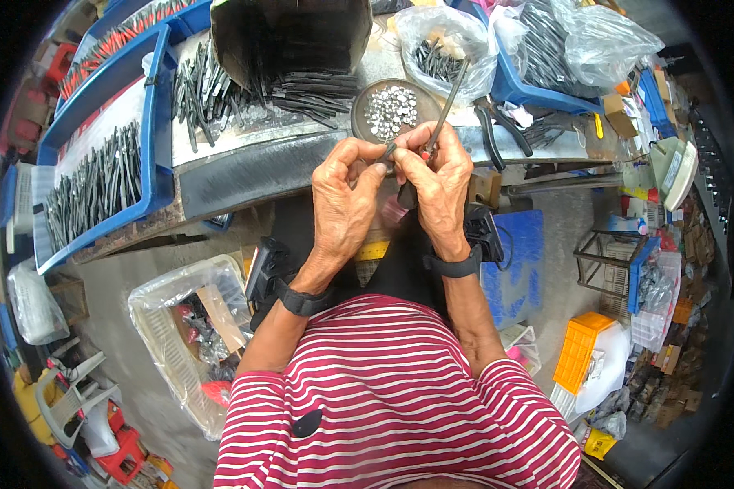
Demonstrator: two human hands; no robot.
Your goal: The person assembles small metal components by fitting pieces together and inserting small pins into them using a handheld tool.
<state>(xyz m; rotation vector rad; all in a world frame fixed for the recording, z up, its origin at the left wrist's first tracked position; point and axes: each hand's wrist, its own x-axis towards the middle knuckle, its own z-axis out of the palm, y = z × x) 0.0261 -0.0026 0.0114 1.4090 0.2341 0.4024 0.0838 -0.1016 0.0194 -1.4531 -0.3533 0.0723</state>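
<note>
In front of my chest, at the bench's near edge, both hands meet fingertip to fingertip. My left hand (344, 196) is closed in a pinch on a small dark piece (389, 152), mostly covered by the fingers. My right hand (439, 183) is closed around a thin dark rod-shaped tool (451, 98) that slants up and right; a bit of red shows by its grip. Below the right fingers a black flat end (407, 196) sticks out; I cannot tell whether it belongs to the rod. Just beyond the fingers sits a round dish (357, 122) of small shiny silver pieces (391, 110).
Black slender parts (310, 94) are heaped by a dark open container (289, 37). Blue trays (165, 130) of similar parts stand left. At right lie black-handled pliers (491, 134), a plastic bag (483, 57) of dark parts and another blue bin (546, 98). A basket (159, 342) stands low left.
</note>
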